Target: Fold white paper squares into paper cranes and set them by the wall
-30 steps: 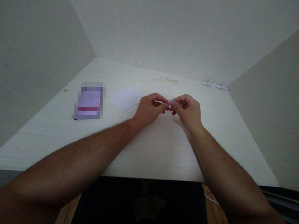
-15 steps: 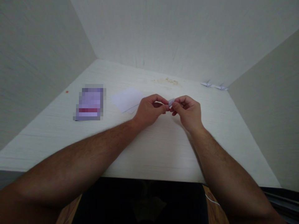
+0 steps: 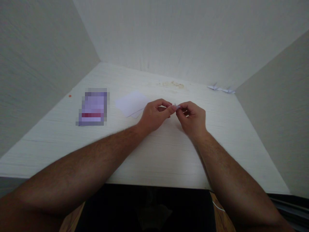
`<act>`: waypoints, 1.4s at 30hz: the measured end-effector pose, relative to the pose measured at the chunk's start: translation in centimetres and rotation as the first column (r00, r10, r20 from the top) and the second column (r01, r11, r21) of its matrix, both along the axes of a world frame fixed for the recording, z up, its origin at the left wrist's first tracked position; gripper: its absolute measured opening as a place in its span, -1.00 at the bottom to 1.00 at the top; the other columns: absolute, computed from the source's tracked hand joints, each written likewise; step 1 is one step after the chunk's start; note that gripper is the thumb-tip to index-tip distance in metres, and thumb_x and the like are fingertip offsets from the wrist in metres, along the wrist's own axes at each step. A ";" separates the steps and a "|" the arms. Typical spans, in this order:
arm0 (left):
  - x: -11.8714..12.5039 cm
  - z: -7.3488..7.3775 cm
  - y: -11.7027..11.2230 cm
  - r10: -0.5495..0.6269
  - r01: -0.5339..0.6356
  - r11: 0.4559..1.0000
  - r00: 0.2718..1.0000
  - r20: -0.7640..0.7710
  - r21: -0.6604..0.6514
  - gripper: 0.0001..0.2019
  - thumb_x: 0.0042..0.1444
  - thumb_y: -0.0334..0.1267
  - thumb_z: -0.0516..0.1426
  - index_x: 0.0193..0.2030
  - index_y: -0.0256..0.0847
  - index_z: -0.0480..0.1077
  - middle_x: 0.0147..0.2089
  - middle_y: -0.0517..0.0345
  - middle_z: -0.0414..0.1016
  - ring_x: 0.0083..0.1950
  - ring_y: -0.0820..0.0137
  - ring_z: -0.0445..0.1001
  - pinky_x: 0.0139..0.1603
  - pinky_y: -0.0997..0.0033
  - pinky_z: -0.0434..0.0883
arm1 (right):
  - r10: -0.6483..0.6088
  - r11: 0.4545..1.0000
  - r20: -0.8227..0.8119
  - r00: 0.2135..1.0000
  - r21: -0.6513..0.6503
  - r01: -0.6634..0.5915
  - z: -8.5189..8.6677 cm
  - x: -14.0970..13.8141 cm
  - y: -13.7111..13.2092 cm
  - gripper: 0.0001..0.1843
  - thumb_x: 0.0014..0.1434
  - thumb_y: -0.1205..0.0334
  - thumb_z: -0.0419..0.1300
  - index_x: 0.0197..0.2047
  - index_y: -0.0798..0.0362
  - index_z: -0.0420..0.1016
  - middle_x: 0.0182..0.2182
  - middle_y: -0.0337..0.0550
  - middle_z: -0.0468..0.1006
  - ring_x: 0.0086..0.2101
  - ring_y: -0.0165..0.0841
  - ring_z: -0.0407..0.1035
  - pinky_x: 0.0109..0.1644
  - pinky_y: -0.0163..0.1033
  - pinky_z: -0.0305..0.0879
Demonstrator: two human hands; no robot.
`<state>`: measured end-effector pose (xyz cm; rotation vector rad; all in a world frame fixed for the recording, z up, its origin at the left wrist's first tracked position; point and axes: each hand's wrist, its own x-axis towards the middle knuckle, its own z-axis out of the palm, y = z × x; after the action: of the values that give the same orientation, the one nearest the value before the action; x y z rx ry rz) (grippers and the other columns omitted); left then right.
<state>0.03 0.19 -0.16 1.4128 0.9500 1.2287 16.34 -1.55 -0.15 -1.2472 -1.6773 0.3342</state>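
Hands: two, pinching one folded paper. Paper figures: two.

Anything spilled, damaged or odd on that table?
Yes: a patchy brownish stain marks the white table near the back wall; spill or wear, I can't tell. A small orange spot also stands out near the table's left edge.

The bare left hand now has its thumb farther across the small folded white paper (less of which shows)
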 end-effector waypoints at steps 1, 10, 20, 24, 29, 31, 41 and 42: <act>-0.1 0.1 0.0 -0.012 0.012 0.999 1.000 -0.009 -0.031 -0.68 0.02 -0.02 0.32 -0.33 -0.27 0.50 -0.26 0.02 0.61 -0.29 0.38 0.57 -0.32 0.41 0.54 | 0.003 1.000 0.051 0.999 0.029 -0.004 0.1 0.1 0.0 -0.95 0.17 0.27 0.21 -0.34 0.01 0.50 -0.44 -0.26 0.55 -0.48 -0.46 0.37 -0.42 -0.30 0.32; -0.2 0.2 0.0 -0.070 0.073 0.995 0.997 0.036 -0.074 -0.75 -0.02 -0.13 0.35 -0.33 -0.27 0.50 -0.24 0.03 0.62 -0.26 0.39 0.57 -0.14 0.30 0.57 | 0.047 0.995 0.094 0.994 0.088 -0.056 0.2 0.0 -0.2 -0.94 0.17 0.31 0.22 -0.34 0.01 0.53 -0.43 -0.26 0.57 -0.45 -0.46 0.43 -0.41 -0.32 0.36; 0.1 0.1 0.1 -0.077 0.099 0.988 0.981 0.176 -0.121 -0.89 -0.10 -0.32 0.30 -0.43 -0.27 0.47 -0.20 0.08 0.61 -0.20 0.39 0.56 -0.03 0.19 0.56 | 0.048 0.993 0.071 0.996 0.102 -0.055 -0.3 0.0 -0.1 -0.95 0.13 0.34 0.23 -0.34 0.01 0.52 -0.41 -0.26 0.59 -0.46 -0.45 0.46 -0.42 -0.31 0.39; 0.0 -0.2 0.3 -0.028 0.029 0.997 0.999 0.022 -0.077 -0.91 -0.09 -0.30 0.28 -0.42 -0.26 0.50 -0.22 0.05 0.63 -0.21 0.36 0.57 -0.06 0.22 0.55 | 0.087 0.980 0.119 0.989 0.167 -0.106 0.0 0.1 -0.1 -0.90 0.12 0.40 0.21 -0.35 0.01 0.50 -0.33 -0.22 0.63 -0.38 -0.42 0.49 -0.40 -0.32 0.43; 0.0 -0.3 0.2 0.046 -0.046 0.999 0.978 -0.202 0.004 -0.89 -0.05 -0.26 0.25 -0.41 -0.26 0.52 -0.37 0.10 0.59 -0.29 0.36 0.54 -0.18 0.31 0.52 | 0.136 0.958 0.214 0.967 0.221 -0.183 0.2 0.4 -0.1 -0.85 0.09 0.47 0.19 -0.37 0.02 0.48 -0.27 -0.18 0.63 -0.28 -0.38 0.50 -0.31 -0.27 0.46; 0.0 -0.2 0.2 0.045 -0.040 0.999 0.978 -0.205 0.032 -0.89 -0.03 -0.26 0.23 -0.43 -0.26 0.50 -0.38 0.10 0.58 -0.32 0.38 0.52 -0.23 0.34 0.50 | 0.139 0.962 0.215 0.967 0.203 -0.183 0.1 0.3 -0.1 -0.85 0.09 0.46 0.18 -0.36 0.02 0.49 -0.27 -0.17 0.63 -0.28 -0.38 0.50 -0.32 -0.28 0.46; -0.1 -0.2 -0.2 0.008 -0.009 1.000 0.997 -0.076 -0.015 -0.90 0.02 -0.27 0.19 -0.45 -0.22 0.42 -0.40 0.13 0.56 -0.37 0.43 0.51 -0.32 0.41 0.46 | 0.017 0.979 -0.358 0.934 -0.185 -0.089 0.2 -0.7 0.1 -0.91 0.08 0.28 0.24 -0.39 0.01 0.37 -0.50 -0.28 0.54 -0.48 -0.41 0.48 -0.41 -0.25 0.46; -0.1 -0.1 -0.2 0.018 -0.018 1.000 0.995 -0.102 0.000 -0.90 0.03 -0.27 0.19 -0.45 -0.22 0.43 -0.41 0.14 0.56 -0.38 0.43 0.50 -0.33 0.42 0.45 | 0.015 0.972 -0.387 0.922 -0.212 -0.105 0.1 -0.7 0.2 -0.90 0.08 0.27 0.23 -0.39 0.01 0.34 -0.51 -0.28 0.54 -0.49 -0.41 0.49 -0.41 -0.26 0.46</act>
<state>-0.12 -0.05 -0.24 1.4805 1.0345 1.1780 15.61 -1.31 -0.03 -1.2037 -1.3655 0.7790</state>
